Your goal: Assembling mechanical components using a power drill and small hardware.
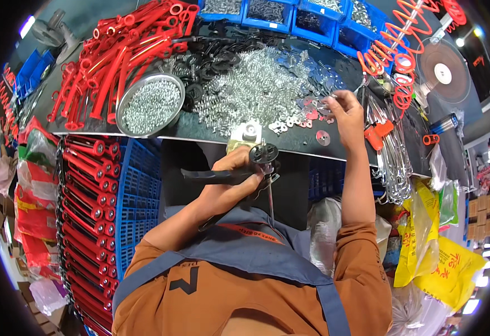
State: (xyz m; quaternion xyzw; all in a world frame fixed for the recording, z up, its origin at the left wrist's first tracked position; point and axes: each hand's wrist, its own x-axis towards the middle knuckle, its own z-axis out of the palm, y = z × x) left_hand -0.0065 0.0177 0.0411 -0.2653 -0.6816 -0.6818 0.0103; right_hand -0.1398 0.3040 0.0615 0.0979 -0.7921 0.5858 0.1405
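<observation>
My left hand [232,178], in front of the table edge, is closed round a black part with a long flat lever [211,177] and a round black disc [264,153] at its top. A thin metal rod [271,199] hangs below it. My right hand [348,116] is over the table, thumb and fingers pinched together at the right edge of the loose parts. Whatever lies between its fingertips is too small to make out. Near them are a pinkish-red disc [311,110], another round disc [323,138] and small silvery plates [290,122]. A pile of metal springs [256,84] spreads to the left.
A steel bowl [136,132] of small metal pieces stands left of the springs, before a heap of red tubular frames [110,61]. Blue bins [312,29] line the back. Bent metal rods [389,162] and a coiled orange hose [376,59] are at right. A metal fixture [247,132] sits at the front edge.
</observation>
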